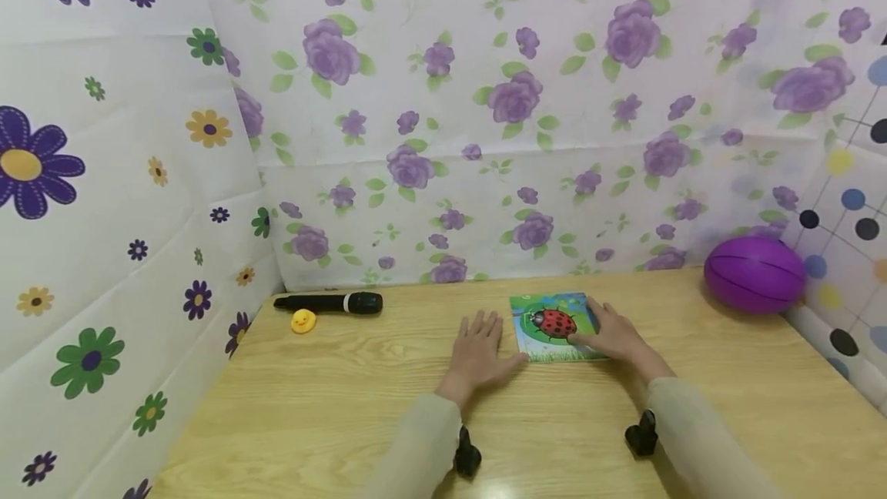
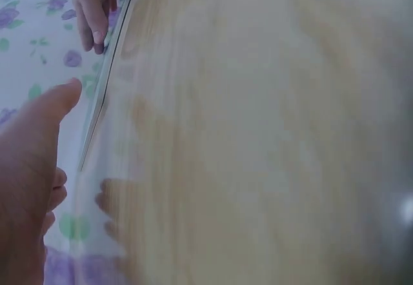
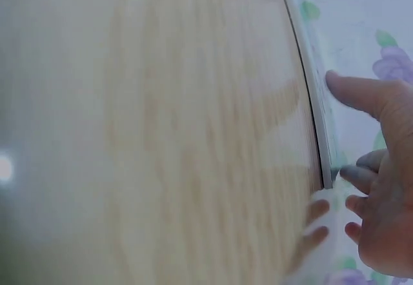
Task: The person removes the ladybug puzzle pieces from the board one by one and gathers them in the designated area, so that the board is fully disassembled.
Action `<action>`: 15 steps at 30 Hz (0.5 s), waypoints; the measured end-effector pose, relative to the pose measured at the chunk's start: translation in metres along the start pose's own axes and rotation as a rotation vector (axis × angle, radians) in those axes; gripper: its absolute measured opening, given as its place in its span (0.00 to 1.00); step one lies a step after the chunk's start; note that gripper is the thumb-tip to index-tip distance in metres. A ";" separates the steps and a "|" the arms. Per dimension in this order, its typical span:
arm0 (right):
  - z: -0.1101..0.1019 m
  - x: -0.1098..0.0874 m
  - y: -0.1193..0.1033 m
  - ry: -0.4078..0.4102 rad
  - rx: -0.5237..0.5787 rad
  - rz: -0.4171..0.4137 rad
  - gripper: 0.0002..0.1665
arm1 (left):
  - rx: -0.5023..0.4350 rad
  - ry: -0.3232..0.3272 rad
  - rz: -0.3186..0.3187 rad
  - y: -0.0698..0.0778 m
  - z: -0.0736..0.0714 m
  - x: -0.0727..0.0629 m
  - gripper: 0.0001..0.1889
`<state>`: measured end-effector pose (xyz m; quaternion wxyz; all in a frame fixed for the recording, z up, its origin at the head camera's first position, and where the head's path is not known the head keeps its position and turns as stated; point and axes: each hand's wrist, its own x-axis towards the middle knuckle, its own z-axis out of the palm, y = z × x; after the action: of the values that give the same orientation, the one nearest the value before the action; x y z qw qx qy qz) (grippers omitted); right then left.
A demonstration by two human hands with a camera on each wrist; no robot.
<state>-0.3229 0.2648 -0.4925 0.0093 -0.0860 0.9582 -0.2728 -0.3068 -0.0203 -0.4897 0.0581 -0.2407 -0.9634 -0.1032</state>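
Note:
A thin square picture board [image 1: 547, 345] with a red ladybug on a green and blue background lies flat on the wooden table [image 1: 333, 406]. My left hand [image 1: 478, 356] rests left of it, fingers spread, with the thumb reaching to its near left corner. At the right side is my right hand [image 1: 617, 337]; its thumb lies over the picture and its fingers run along the right edge. In the right wrist view the board shows as a thin strip [image 3: 314, 98], with the right fingertips right at its corner.
A black microphone [image 1: 329, 303] lies at the back left, with a small yellow rubber duck [image 1: 303, 321] in front of it. At the back right sits a purple ball [image 1: 755, 274]. Flower-patterned sheets [image 1: 416, 114] hang behind the table and along its left side.

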 end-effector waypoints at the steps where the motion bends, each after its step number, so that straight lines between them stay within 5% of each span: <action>1: 0.000 0.000 0.001 0.002 0.005 0.007 0.61 | 0.010 -0.005 0.004 0.003 0.001 0.003 0.45; 15: 0.007 -0.003 0.005 0.018 0.064 0.061 0.61 | -0.054 -0.076 0.028 0.007 0.009 0.010 0.41</action>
<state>-0.3198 0.2657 -0.5008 0.0115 -0.0538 0.9511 -0.3039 -0.3131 -0.0076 -0.4958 0.0166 -0.2594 -0.9582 -0.1191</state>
